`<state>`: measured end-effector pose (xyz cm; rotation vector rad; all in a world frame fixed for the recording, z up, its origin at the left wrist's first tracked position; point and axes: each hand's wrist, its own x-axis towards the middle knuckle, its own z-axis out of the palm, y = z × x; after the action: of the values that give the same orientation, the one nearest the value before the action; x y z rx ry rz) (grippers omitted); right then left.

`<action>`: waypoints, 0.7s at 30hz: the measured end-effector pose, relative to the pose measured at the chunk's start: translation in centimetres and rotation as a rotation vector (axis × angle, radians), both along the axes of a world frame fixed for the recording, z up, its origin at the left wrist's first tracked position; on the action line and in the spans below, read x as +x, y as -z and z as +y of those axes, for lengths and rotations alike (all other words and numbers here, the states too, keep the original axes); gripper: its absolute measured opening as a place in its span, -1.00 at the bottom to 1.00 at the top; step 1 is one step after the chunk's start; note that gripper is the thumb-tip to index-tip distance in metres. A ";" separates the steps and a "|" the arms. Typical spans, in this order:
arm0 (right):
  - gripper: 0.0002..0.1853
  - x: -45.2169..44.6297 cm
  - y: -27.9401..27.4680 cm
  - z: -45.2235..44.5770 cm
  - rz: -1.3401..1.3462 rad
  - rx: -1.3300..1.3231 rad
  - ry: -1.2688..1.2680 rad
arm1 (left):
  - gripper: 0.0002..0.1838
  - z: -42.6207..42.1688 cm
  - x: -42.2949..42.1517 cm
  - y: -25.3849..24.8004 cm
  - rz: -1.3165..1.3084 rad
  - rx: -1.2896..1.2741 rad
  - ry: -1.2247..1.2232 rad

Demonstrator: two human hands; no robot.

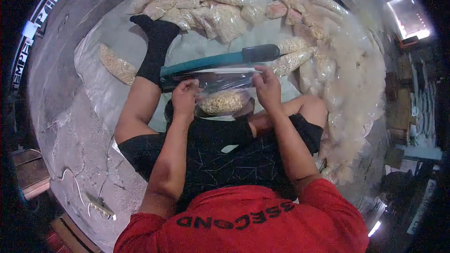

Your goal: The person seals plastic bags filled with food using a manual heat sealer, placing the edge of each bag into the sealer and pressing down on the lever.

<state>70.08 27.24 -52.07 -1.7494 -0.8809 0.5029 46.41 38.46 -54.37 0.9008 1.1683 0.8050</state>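
Note:
A clear plastic bag (224, 99) with pale, crinkled pieces gathered in its bottom lies between my legs. My left hand (185, 94) pinches the bag's left upper corner. The right upper corner is pinched by my right hand (267, 85), so the mouth is stretched flat between both hands. Just beyond the bag is a long teal bag sealer (211, 61) with a dark handle end, slanting up to the right. A whitish strip runs along the bag's upper edge beside it. Whether the sealer's arm presses on the plastic, I cannot tell.
Several filled clear bags (225, 16) are heaped at the far side, and more (337, 84) lie along the right. One filled bag (117, 64) sits alone beyond my left knee. A pale sheet (96, 51) covers the floor. A power strip with cable (101, 208) lies at lower left.

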 end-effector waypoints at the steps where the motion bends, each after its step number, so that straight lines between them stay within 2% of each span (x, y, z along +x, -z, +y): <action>1: -0.72 0.1 0.5 -0.1 -0.002 -0.003 0.001 | -0.82 -0.1 0.0 0.0 -0.007 -0.025 0.000; 4: -0.69 0.0 1.3 -0.3 0.048 0.054 0.059 | -0.83 -0.1 0.1 0.1 -0.033 -0.016 0.005; 7: -0.68 -0.3 -0.1 -0.4 0.134 -0.037 0.145 | -0.83 -0.2 0.0 0.4 -0.041 -0.034 0.025; 10: -0.69 0.1 -0.5 -0.4 0.010 -0.121 0.178 | -0.83 0.0 -0.1 1.1 -0.028 0.006 0.029; 13: -0.69 0.5 0.9 -0.8 -0.010 -0.024 0.269 | -0.84 0.1 -0.4 0.9 -0.060 -0.036 -0.006; 15: -0.68 0.7 2.4 -1.8 0.324 0.059 0.013 | -0.84 0.1 -0.2 0.5 -0.039 -0.027 -0.004; 20: -0.71 -0.7 1.7 -2.2 0.272 -0.082 -0.093 | -0.83 -0.1 -0.4 -0.4 0.004 -0.082 0.025; 21: -0.71 -0.8 2.1 -2.1 0.407 -0.005 -0.079 | -0.82 -0.2 -0.5 -0.6 -0.040 -0.081 0.020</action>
<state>69.29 25.17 -54.14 -1.5442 -0.6583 0.8780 45.92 38.24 -53.81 0.8246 1.1470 0.7512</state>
